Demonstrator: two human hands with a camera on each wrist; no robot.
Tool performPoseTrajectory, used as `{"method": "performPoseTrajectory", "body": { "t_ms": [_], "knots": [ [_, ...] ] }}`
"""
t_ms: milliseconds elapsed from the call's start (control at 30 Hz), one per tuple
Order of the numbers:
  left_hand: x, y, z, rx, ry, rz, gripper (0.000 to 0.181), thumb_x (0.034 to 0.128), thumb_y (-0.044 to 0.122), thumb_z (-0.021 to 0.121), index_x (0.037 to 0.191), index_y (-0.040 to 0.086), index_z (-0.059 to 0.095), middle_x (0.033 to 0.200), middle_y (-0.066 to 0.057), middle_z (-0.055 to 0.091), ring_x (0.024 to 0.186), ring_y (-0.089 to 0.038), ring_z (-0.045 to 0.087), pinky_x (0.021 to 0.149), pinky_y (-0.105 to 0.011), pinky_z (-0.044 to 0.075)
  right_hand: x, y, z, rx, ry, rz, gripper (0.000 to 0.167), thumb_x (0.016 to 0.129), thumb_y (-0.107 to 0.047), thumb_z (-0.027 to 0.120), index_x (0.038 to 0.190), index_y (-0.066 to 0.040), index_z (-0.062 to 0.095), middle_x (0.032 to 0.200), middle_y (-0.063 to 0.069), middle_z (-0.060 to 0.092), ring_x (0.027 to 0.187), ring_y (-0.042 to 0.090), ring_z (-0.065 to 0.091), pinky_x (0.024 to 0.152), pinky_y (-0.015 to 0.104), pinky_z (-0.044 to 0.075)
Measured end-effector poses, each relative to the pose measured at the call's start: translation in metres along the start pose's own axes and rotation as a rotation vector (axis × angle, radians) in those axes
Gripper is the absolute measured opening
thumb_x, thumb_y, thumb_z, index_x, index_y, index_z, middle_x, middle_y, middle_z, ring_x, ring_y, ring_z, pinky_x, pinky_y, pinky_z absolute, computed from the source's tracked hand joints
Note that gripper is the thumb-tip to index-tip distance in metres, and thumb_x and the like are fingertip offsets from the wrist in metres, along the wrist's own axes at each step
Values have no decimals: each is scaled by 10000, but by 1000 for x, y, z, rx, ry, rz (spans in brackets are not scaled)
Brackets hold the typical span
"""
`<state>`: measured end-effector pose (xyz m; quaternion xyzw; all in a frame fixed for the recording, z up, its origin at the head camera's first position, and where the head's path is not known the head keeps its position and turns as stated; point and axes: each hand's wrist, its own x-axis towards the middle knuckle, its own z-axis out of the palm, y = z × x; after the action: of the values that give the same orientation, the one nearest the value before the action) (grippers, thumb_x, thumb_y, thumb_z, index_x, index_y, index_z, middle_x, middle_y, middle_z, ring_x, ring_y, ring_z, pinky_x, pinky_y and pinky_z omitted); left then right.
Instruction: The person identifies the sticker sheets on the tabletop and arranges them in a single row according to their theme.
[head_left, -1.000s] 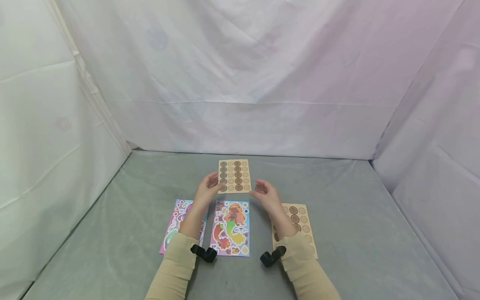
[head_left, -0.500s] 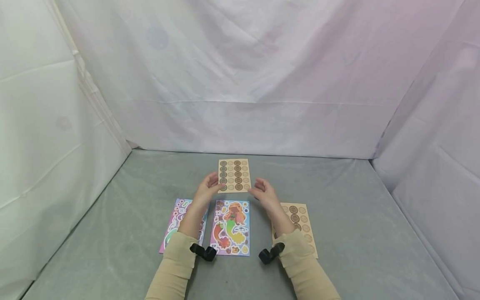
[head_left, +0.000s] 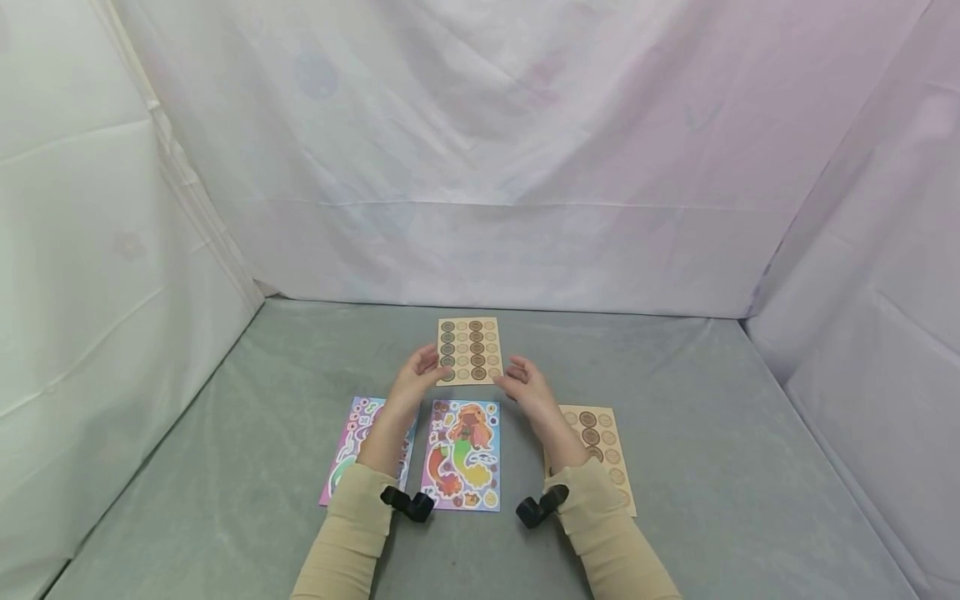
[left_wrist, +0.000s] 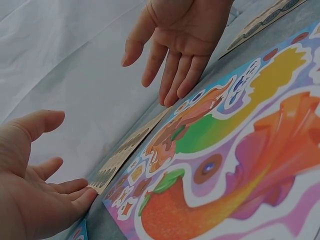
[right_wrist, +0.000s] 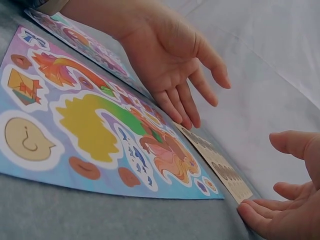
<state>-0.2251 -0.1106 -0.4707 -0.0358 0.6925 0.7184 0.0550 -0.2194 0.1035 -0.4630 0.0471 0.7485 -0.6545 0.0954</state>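
Note:
A tan sticker sheet (head_left: pixel 470 351) with rows of round dark and light seals lies flat at the middle back of the table. At its left edge is my left hand (head_left: pixel 413 377), fingers extended and relaxed, the fingertips touching or nearly touching the sheet. My right hand (head_left: pixel 528 386) is at the lower right corner in the same way, seen palm-inward in the left wrist view. Both thumbs are raised off the table in the wrist views. Nearer me lies a mermaid sticker sheet (head_left: pixel 461 457), bright blue and purple, between my forearms.
Under my left forearm a second mermaid sticker sheet (head_left: pixel 347 454) is partly hidden. A second tan seal sheet (head_left: pixel 611 450) lies partly beneath my right forearm. Grey cloth covers the table (head_left: pixel 720 450), and pale curtains (head_left: pixel 487 150) stand behind and at both sides.
My right hand has shifted slightly left, closer to the back tan sheet's lower right corner. The left hand and all the sheets look nearly still.

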Motion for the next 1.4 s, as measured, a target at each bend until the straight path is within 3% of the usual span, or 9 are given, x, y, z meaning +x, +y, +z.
{"method": "performPoseTrajectory", "body": {
  "t_ms": [267,667,1133,1400],
  "knots": [
    [0,-1,-1,-40,17,12,642,892,127,669,1448,83,351,1461,-168,354,1359,-319,307,1111,-441,267,1,1,1,42,22,7,628,908,-160,652,1444,-22,354,1428,240,398,1286,357,419,1006,437,419],
    [0,0,-2,-120,93,13,625,885,40,646,1441,31,361,1417,-241,392,1293,-355,398,1052,-431,366,-1,1,3,87,40,18,619,898,-136,656,1431,-8,369,1416,258,408,1264,357,448,987,432,437],
    [-1,1,-1,-174,130,-22,624,869,28,654,1433,43,387,1392,-216,438,1234,-306,462,1004,-395,412,1,5,1,198,16,19,591,908,-68,632,1426,28,363,1361,272,467,1183,336,527,952,403,467],
    [2,1,-2,-210,156,-74,609,886,3,628,1441,48,383,1356,-213,481,1181,-287,521,945,-326,471,-1,7,1,197,25,7,585,917,-61,620,1431,22,354,1336,268,490,1142,324,551,932,388,480]
  ]
}}
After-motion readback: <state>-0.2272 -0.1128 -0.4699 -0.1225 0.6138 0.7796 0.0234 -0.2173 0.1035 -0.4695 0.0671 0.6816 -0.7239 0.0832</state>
